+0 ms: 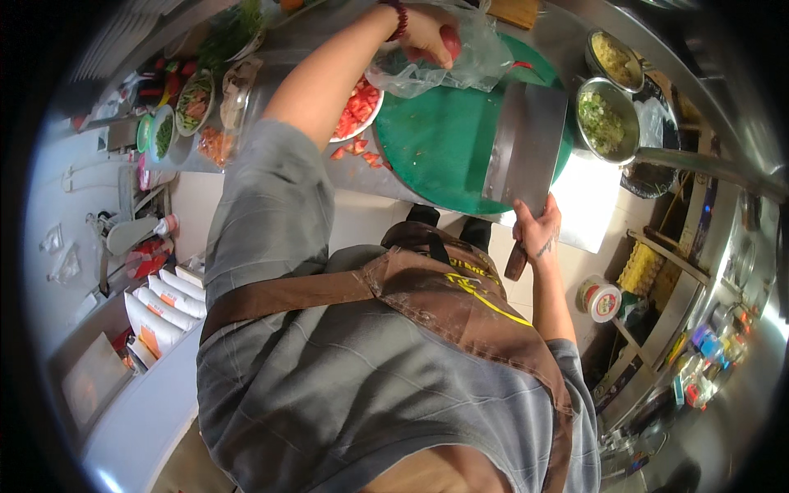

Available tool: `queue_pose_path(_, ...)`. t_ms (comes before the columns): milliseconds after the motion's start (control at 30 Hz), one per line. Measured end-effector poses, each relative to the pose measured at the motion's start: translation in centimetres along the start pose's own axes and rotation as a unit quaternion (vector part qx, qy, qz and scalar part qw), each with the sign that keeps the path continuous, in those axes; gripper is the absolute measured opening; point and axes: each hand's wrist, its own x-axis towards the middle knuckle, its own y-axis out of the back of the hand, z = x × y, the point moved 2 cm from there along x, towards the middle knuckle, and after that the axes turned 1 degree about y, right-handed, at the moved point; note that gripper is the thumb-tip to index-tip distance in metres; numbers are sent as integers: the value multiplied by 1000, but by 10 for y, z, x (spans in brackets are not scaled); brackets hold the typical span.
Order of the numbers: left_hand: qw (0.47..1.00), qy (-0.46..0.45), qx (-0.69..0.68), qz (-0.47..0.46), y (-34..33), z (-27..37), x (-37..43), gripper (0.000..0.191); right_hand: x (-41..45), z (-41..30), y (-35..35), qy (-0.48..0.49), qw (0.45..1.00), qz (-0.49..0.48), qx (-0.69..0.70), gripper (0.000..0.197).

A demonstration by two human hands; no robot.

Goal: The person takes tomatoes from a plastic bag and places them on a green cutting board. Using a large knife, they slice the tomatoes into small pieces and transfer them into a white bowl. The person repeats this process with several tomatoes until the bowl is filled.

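Over the far side of the round green cutting board [431, 148], my left hand [425, 34] has its fingers around a smooth red vegetable, apparently a tomato [450, 42]. A clear plastic bag [474, 55] lies just beneath that hand. My right hand [540, 229] grips the wooden handle [516, 262] of a broad cleaver [530, 138], whose blade lies over the right part of the board. Left of the board, partly hidden by my forearm, is a white bowl [375, 117] of diced red tomato [357, 108]. Loose tomato pieces [370, 159] lie on the metal counter.
Metal bowls of chopped green onion [599, 123] and minced garlic-like food [611, 58] stand right of the board. Plates of cut vegetables [195, 105] line the left. A wooden block [515, 12] sits beyond the bag. A lidded tub [601, 300] is low at right.
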Motion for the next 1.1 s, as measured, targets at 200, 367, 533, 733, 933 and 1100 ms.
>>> queue_pose_path(200,974,-35,-209,79,-20,-17,-62,49,-36,15,24,-25,998,52,-38,27)
queue_pose_path(367,959,-187,-132,169,-147,25,-59,65,-55,25,36,-20,998,48,-44,27)
queue_pose_path(533,943,-139,-37,300,-233,7,-6,59,-59,12,46,36,968,47,-245,25)
queue_pose_path(733,860,-260,-30,438,-231,6,-20,21,-62,-36,49,99,869,-32,-484,19)
queue_pose_path(933,872,-276,-37,402,-225,8,-15,22,-59,-66,44,85,798,-84,-591,13)
queue_pose_path(1100,868,-259,-38,422,-230,5,-16,18,-42,-64,33,99,755,-122,-637,18)
